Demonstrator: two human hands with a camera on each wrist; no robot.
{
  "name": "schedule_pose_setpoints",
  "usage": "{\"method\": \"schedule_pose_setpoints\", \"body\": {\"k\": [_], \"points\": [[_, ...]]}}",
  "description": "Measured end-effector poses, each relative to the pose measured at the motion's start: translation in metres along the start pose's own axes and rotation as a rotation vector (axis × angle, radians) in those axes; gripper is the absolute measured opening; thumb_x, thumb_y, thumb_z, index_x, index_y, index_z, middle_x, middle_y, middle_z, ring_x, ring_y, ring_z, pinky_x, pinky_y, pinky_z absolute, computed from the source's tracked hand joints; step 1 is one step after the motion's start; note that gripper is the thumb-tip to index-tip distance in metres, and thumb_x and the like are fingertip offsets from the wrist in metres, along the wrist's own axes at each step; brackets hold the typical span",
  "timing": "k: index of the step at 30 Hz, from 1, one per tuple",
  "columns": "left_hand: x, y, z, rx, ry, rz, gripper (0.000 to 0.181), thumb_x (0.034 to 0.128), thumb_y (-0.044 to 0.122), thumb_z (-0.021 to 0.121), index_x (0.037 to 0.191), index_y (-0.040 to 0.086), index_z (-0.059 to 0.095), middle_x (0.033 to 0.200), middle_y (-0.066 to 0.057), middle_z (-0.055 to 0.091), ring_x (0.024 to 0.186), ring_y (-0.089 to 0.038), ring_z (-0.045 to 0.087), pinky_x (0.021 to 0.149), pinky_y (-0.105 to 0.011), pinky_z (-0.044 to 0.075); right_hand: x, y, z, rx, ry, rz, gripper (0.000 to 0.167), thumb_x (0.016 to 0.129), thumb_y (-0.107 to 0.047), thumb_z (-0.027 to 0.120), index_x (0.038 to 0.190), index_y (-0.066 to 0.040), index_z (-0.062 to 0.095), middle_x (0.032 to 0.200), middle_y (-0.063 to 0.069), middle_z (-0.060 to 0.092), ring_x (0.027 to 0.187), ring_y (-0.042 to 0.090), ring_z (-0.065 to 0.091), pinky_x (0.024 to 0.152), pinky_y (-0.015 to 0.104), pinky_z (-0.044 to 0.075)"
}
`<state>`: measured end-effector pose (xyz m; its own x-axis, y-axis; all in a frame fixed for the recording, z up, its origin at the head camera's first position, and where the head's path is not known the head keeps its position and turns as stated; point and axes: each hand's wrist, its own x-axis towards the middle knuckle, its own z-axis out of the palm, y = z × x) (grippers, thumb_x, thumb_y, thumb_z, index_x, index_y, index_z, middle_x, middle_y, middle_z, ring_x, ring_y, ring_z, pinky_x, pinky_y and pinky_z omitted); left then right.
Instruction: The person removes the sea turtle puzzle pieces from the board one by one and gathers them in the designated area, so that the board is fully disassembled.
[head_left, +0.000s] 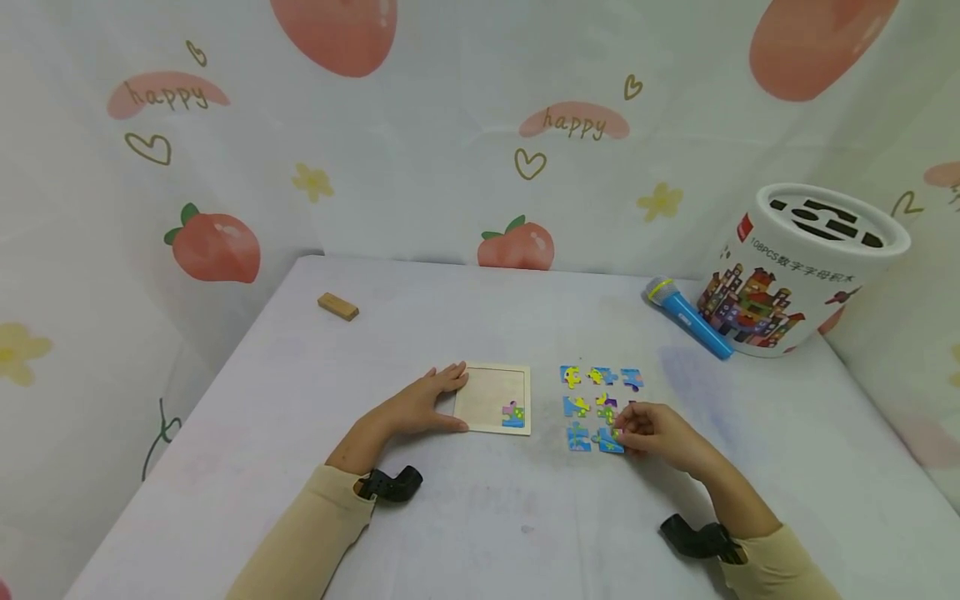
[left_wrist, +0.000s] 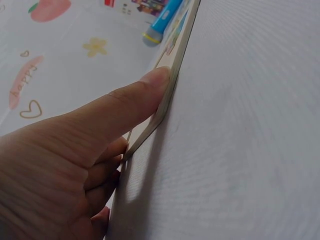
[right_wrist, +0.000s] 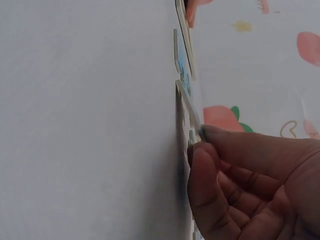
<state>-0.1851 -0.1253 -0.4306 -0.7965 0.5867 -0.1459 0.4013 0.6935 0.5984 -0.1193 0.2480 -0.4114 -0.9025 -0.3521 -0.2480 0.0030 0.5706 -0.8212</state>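
A shallow square wooden puzzle board [head_left: 483,400] lies on the table, with one colourful jigsaw piece [head_left: 513,415] in its lower right corner. My left hand [head_left: 423,405] holds the board by its left side, thumb at the near corner and fingers at the far one. In the left wrist view the thumb [left_wrist: 145,87] presses on the rim. To the right, my right hand [head_left: 660,433] pinches a blue jigsaw piece [head_left: 611,442] at the near right of a group of loose pieces. The right wrist view shows that piece [right_wrist: 188,102] tilted, one edge lifted.
Several loose jigsaw pieces [head_left: 577,407] lie in rows between board and right hand. A small wooden block [head_left: 338,306] lies at the far left. At the far right, a blue toy microphone [head_left: 690,318] leans by a large white printed bucket [head_left: 795,275]. A patterned cloth [head_left: 420,167] hangs behind.
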Motion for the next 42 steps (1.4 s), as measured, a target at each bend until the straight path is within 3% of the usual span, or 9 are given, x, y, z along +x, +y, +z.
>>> {"method": "schedule_pose_setpoints", "body": {"k": [12, 25, 33, 42], "points": [[0.0007, -0.0011, 0.0002, 0.006, 0.002, 0.012, 0.086, 0.0764, 0.039, 0.074, 0.144, 0.005, 0.033, 0.155, -0.007, 0.02, 0.145, -0.023, 0.015, 0.118, -0.045, 0.01, -0.0004, 0.0019, 0.0015, -0.036, 0.048, 0.027, 0.019, 0.086, -0.009, 0.065, 0.095, 0.007, 0.059, 0.076, 0.005, 0.057, 0.065, 0.01, 0.054, 0.058, 0.021, 0.051], [-0.0002, 0.0006, -0.0012, 0.01, 0.003, 0.01, 0.086, 0.0766, 0.038, 0.074, 0.144, 0.004, 0.032, 0.155, -0.007, 0.02, 0.145, -0.024, 0.015, 0.118, -0.045, 0.01, -0.0012, -0.0033, 0.0082, -0.18, 0.176, 0.088, 0.018, 0.082, -0.01, 0.07, 0.088, 0.002, 0.058, 0.075, 0.005, 0.057, 0.066, 0.014, 0.052, 0.055, 0.02, 0.048], [0.0001, -0.0006, -0.0001, -0.008, -0.002, 0.018, 0.087, 0.0761, 0.038, 0.075, 0.144, 0.004, 0.032, 0.155, -0.008, 0.019, 0.145, -0.024, 0.015, 0.118, -0.044, 0.009, -0.0046, -0.0017, 0.0066, -0.203, 0.127, 0.005, 0.029, 0.073, -0.015, 0.079, 0.09, 0.0, 0.061, 0.077, 0.004, 0.055, 0.07, 0.013, 0.048, 0.057, 0.02, 0.043], [0.0, -0.0025, 0.0003, -0.008, 0.003, 0.024, 0.088, 0.0756, 0.041, 0.074, 0.144, 0.006, 0.032, 0.155, -0.007, 0.019, 0.145, -0.024, 0.014, 0.118, -0.044, 0.009, -0.004, 0.0001, 0.0044, -0.196, 0.099, -0.051, 0.025, 0.075, -0.013, 0.077, 0.092, -0.001, 0.063, 0.078, 0.003, 0.056, 0.069, 0.009, 0.047, 0.058, 0.02, 0.044]]}}
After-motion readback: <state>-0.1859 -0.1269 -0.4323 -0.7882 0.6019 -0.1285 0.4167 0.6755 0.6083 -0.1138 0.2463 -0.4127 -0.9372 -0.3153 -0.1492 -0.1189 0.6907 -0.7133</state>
